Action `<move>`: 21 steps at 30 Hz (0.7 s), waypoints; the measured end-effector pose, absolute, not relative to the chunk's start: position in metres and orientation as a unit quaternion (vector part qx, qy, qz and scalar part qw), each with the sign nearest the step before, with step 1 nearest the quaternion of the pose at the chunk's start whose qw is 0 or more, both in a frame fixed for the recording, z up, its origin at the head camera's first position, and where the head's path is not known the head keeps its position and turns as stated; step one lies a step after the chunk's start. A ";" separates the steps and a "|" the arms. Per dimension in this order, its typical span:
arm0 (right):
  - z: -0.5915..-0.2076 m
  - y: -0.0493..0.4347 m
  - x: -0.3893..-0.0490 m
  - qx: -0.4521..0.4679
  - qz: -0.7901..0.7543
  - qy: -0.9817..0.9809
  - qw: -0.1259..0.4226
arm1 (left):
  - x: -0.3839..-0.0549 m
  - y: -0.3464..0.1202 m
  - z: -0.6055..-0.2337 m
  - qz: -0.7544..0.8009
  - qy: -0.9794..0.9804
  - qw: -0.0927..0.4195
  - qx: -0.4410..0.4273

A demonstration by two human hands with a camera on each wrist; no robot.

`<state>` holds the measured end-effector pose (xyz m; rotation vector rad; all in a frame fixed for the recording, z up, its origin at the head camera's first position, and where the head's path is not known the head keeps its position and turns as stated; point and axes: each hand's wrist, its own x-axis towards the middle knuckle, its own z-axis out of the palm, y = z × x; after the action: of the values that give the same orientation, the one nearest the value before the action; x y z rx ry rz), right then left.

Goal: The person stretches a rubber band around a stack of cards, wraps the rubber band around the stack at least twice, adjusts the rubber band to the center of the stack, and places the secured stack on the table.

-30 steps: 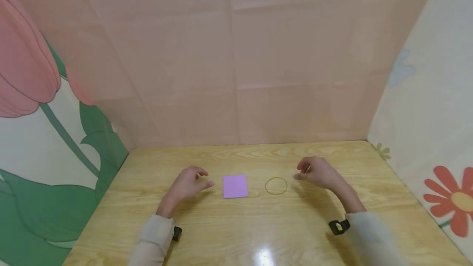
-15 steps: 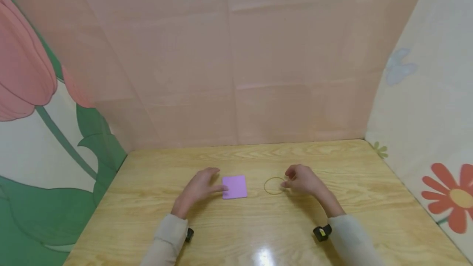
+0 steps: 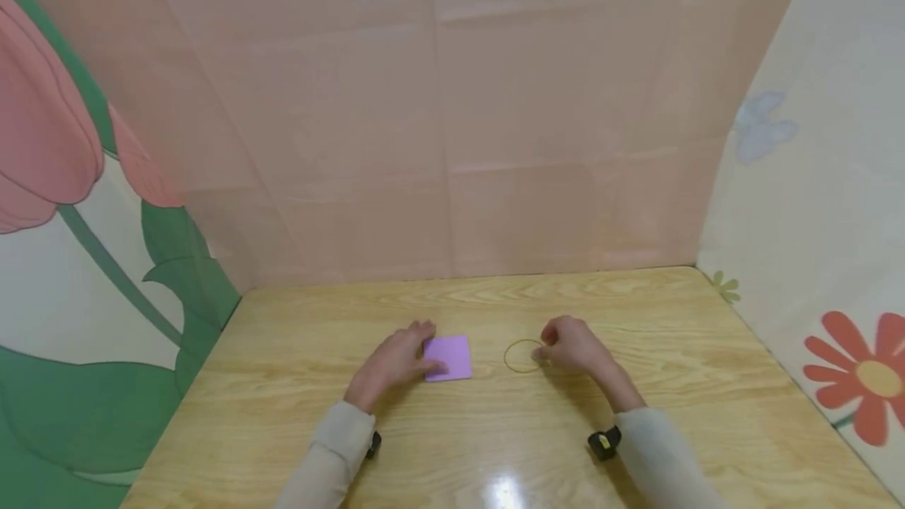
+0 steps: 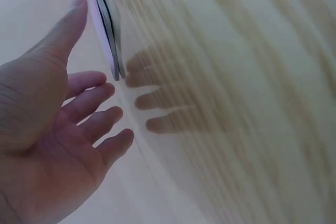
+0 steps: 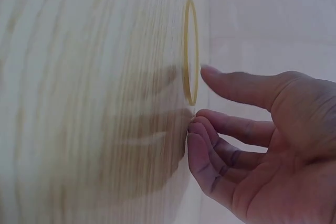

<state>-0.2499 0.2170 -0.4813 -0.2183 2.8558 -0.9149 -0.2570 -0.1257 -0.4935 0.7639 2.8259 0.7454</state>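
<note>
A flat purple square, like a thin pad of notes [image 3: 456, 356], lies on the wooden table. My left hand [image 3: 392, 364] is at its left side, thumb over its near left part and fingers by its far left corner. In the left wrist view the fingers are spread and the thumb stands apart from the square's edge [image 4: 107, 35]. To the right lies a thin yellow rubber band [image 3: 519, 368] in a loose ring. My right hand [image 3: 574, 346] reaches its right side. The right wrist view shows thumb and fingers apart, fingertips down at the table near the band [image 5: 196, 51].
The light wood table [image 3: 481, 430] ends against a pink cloth backdrop [image 3: 452, 140]. Flower-printed panels stand at the left [image 3: 78, 407] and the right [image 3: 799, 203]. A black wrist device [image 3: 604, 443] sits at my right cuff.
My left hand has moved right, bringing its thumb over the purple square. My right hand has moved left and down to the rubber band's right edge. Square and band remain on the table.
</note>
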 end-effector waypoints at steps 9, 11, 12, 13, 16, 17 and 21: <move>-0.482 0.211 -0.254 -0.045 -0.302 0.951 0.056 | -0.255 -0.118 -0.494 0.205 0.946 0.061 0.245; -0.482 0.210 -0.255 -0.037 -0.299 0.952 0.053 | -0.255 -0.116 -0.494 0.200 0.949 0.063 0.237; -0.482 0.210 -0.255 -0.034 -0.296 0.953 0.052 | -0.254 -0.116 -0.494 0.198 0.950 0.064 0.232; -0.482 0.210 -0.255 -0.031 -0.295 0.954 0.051 | -0.254 -0.115 -0.494 0.193 0.952 0.062 0.228; -0.483 0.210 -0.255 -0.023 -0.289 0.956 0.052 | -0.254 -0.113 -0.495 0.175 0.958 0.050 0.222; -0.483 0.209 -0.255 -0.023 -0.285 0.957 0.051 | -0.255 -0.112 -0.495 0.168 0.960 0.043 0.219; -0.480 0.209 -0.257 -0.019 -0.282 0.958 0.048 | -0.258 -0.112 -0.494 0.152 0.966 0.027 0.208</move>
<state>-0.2567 0.2085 -0.4800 -0.0588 2.9215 -0.8585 -0.2578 -0.1119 -0.4944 0.6409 2.9836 0.4693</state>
